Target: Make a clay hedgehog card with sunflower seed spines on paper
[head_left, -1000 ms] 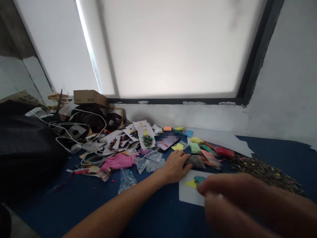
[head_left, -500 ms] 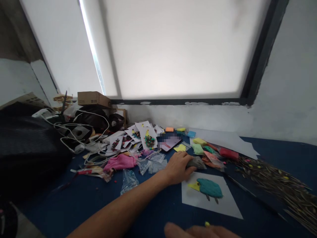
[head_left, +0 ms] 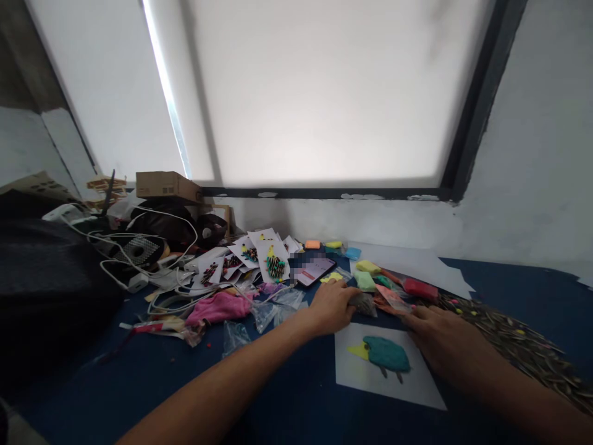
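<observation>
Grey bag point(head_left: 365, 305) is being touched by left hand point(head_left: 332, 308), coral bag point(head_left: 391, 299) by right hand point(head_left: 447, 337); grips can't be told tbh. Probably light, squishy, best edge-pinched.

Bare forearms point(head_left: 231, 377) extended forward, left hand point(head_left: 332, 308) palm down, right hand point(head_left: 447, 341) loosely curled

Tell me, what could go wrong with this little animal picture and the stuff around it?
The right hand is close beside the teal animal; a low sweep might smudge it, if it is soft. The right forearm runs beside the loose seed-like pieces, so it could scatter some. The left hand is near the phone and could nudge it.
</observation>
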Motion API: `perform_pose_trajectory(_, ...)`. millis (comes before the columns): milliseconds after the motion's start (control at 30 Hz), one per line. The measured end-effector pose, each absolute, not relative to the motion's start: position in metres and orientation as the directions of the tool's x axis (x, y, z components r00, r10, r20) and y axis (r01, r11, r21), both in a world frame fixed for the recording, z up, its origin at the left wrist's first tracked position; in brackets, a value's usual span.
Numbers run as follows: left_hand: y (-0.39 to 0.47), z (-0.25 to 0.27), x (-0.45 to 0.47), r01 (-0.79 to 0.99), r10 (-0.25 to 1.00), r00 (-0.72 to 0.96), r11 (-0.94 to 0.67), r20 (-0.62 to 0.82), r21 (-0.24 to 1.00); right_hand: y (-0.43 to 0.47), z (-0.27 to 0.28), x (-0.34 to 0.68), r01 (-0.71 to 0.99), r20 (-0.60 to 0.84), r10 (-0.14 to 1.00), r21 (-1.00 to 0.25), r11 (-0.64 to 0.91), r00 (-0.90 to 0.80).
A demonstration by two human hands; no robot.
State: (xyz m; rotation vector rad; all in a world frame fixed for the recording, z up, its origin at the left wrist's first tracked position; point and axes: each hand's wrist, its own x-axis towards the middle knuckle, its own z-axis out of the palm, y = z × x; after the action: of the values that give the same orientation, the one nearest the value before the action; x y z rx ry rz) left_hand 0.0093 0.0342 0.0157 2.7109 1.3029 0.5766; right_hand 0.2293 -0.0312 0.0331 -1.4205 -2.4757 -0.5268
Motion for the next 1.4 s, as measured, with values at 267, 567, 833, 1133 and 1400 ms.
perform_pose_trajectory(267,0.043,0.013,0.035,0.546,0.567,0.669,-0.813,0.480,0.200,-0.032,0.025,0.234,0.885,0.311,0.830,0.223,0.409,-0.462)
perform_pose_trajectory(567,0.048,0.009,0.057,0.622,0.610,0.702,-0.777,0.367,0.101,-0.032,0.033,0.231,0.935,0.257,0.907,0.215,0.283,-0.333)
perform_pose_trajectory(833,0.055,0.012,0.054,0.620,0.623,0.672,-0.769,0.402,0.155,-0.031,0.031,0.233,0.956,0.278,0.915,0.131,0.264,-0.291)
perform_pose_trajectory(1133,0.053,0.022,0.054,0.354,0.661,0.573,-0.733,0.484,0.580,-0.020,0.031,0.240,0.947,0.388,0.892,-0.121,0.297,-0.231)
perform_pose_trajectory(1400,0.048,0.025,0.053,-0.100,0.727,0.571,-0.400,0.382,0.911,-0.025,0.041,0.236,0.812,0.343,0.927,-0.491,0.314,-0.151)
